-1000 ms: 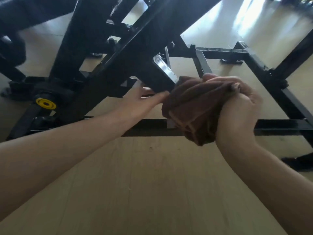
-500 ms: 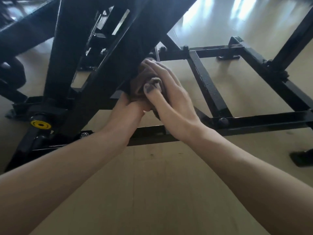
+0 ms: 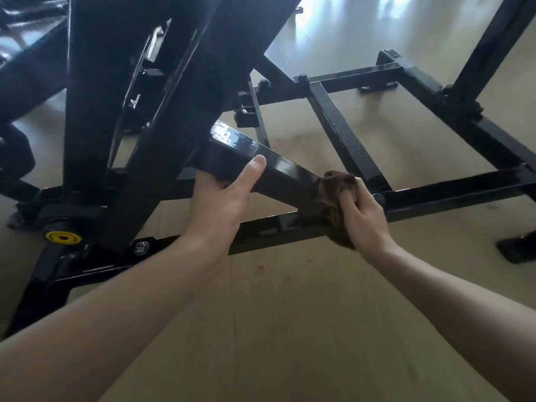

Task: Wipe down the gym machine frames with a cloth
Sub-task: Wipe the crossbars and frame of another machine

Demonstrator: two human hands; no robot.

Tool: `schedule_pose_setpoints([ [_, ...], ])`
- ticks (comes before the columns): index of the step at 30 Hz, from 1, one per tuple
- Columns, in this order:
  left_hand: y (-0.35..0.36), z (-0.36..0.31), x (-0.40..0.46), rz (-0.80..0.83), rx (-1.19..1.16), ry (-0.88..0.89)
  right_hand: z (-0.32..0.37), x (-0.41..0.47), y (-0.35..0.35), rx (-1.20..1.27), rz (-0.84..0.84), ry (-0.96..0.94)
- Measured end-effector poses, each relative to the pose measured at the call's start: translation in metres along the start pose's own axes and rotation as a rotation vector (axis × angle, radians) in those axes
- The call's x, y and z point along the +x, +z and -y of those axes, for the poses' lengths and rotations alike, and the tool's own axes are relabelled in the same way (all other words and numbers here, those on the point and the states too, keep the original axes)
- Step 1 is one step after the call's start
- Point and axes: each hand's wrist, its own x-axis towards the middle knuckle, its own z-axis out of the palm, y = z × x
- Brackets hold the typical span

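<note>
A black gym machine frame fills the upper view. A slanted black brace bar runs from the big upright column down to the low front rail. My left hand grips this brace from below, thumb lying on its top face. My right hand holds a brown cloth bunched around the brace's lower end, where it meets the front rail. Part of the cloth hangs below my right hand.
A rectangular base of black bars lies on the pale wooden floor behind the hands. A yellow cap sits on the machine's left foot. A black upright rises at the right; a black foot rests by the right edge.
Both hands were together high on the brace at the column. My right hand slid the cloth down the brace to the front rail; my left hand now grips the brace alone.
</note>
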Motion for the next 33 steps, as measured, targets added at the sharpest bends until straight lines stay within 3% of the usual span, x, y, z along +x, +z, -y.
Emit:
schedule_pose_setpoints([
  [5,0.017,0.004,0.0,-0.168,-0.017,0.059,0.023,0.005,0.014,0.018,-0.04,0.013],
  [12,0.017,0.006,0.001,-0.187,-0.004,0.138,0.132,0.006,0.057,0.118,0.168,-0.308],
  [19,0.012,0.002,-0.013,-0.034,0.081,0.166,0.082,0.004,0.053,0.062,0.061,-0.463],
  [22,0.003,0.005,-0.035,0.028,0.309,0.115,0.051,0.007,0.039,0.023,0.028,-0.341],
  [23,0.0,0.006,-0.044,0.032,0.427,0.169,0.04,0.009,0.032,0.007,0.019,-0.27],
  [26,-0.001,-0.003,-0.056,0.059,0.88,0.668,0.013,0.015,0.008,-0.049,0.022,-0.048],
  [29,0.017,-0.015,-0.038,0.102,1.307,1.125,-0.002,0.017,0.001,-0.054,-0.017,0.058],
  [31,0.034,-0.027,-0.02,0.096,1.674,1.107,0.002,0.019,0.006,-0.026,-0.038,0.088],
  [33,0.046,-0.033,-0.002,0.124,1.919,0.888,0.009,0.02,0.009,-0.015,-0.01,0.12],
])
